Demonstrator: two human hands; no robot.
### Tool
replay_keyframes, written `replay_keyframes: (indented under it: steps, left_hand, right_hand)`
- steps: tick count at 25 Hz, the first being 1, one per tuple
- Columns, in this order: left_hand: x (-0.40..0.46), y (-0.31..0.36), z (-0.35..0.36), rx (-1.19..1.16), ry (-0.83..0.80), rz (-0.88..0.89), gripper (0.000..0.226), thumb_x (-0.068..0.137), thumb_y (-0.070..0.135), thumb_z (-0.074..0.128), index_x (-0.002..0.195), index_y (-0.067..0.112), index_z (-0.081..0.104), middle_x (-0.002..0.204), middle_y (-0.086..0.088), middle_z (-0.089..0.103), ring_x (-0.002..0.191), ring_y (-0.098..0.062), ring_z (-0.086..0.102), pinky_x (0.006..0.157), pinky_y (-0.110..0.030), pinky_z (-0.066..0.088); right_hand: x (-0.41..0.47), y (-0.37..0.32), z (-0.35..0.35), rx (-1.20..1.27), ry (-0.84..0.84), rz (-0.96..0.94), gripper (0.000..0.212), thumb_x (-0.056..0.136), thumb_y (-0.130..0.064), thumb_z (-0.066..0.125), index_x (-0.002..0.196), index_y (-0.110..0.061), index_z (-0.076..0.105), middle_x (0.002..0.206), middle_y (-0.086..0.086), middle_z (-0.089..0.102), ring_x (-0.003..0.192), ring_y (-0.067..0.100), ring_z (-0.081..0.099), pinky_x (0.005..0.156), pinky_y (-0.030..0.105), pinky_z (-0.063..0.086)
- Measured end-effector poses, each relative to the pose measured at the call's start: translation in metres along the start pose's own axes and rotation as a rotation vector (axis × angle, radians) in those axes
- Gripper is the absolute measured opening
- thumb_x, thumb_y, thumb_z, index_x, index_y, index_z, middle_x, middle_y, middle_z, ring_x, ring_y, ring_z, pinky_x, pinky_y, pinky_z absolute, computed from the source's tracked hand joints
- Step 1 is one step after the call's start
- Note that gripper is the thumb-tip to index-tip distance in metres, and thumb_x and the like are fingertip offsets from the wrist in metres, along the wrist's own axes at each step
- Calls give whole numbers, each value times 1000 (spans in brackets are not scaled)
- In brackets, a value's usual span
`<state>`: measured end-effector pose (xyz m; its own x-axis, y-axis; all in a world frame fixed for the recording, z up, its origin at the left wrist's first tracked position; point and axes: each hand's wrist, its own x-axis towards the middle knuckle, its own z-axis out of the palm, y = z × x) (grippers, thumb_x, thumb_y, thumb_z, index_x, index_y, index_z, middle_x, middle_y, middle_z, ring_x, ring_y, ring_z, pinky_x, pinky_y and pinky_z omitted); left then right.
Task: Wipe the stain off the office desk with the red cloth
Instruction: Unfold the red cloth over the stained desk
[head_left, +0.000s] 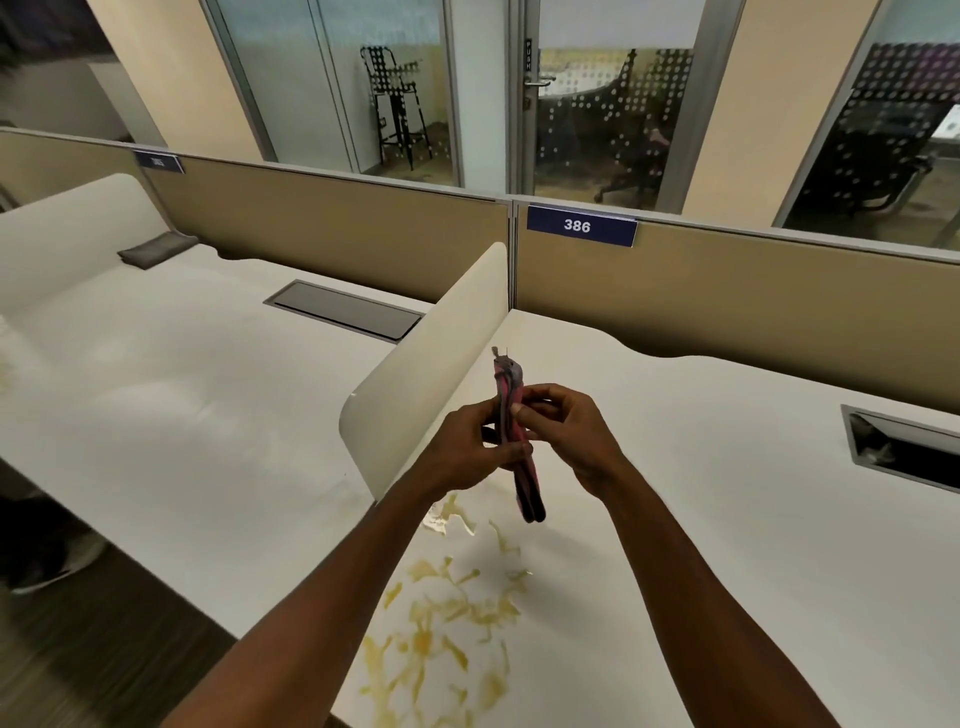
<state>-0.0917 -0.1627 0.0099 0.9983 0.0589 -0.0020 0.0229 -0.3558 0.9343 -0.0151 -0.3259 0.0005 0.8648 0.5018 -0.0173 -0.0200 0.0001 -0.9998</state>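
While both hands pinch it above the white desk (727, 519), the folded red cloth (511, 415) stands edge-on, long axis near vertical, top tipped slightly left. Left hand (467, 447) and right hand (566, 431) grip its middle. Yellow stain (447, 623) lies below. Tan partition (753, 312), sign "386" (581, 225), glass doors (597, 104) behind.

Soft folded red cloth (511, 415), smooth matt white desk (701, 519), wet-looking yellow stain (447, 623), fabric-covered partition (727, 296)

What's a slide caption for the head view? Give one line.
Both hands, left hand and right hand, hold the folded red cloth above the yellow stain.
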Motion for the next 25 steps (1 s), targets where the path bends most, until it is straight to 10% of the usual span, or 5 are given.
replay_keyframes:
  steps: [6, 25]
  left_hand:
    - [-19, -1, -1, -77, -73, -63, 40, 93, 0, 67, 131, 14, 64, 119, 0, 73, 108, -15, 70, 96, -34, 57]
    - [-50, -9, 6, -282, 278, -177, 19, 96, 33, 67, 107, 19, 76, 103, -5, 78, 96, -25, 75, 80, -37, 62]
  right_hand:
    - [-28, 15, 9, -142, 98, -83, 30, 87, -32, 81, 116, -22, 79, 105, -3, 81, 103, 17, 76, 97, 45, 60]
    - [-41, 22, 22, 290, 279, 129, 13, 102, -17, 65, 108, -17, 76, 103, 2, 77, 88, 16, 71, 76, 33, 60]
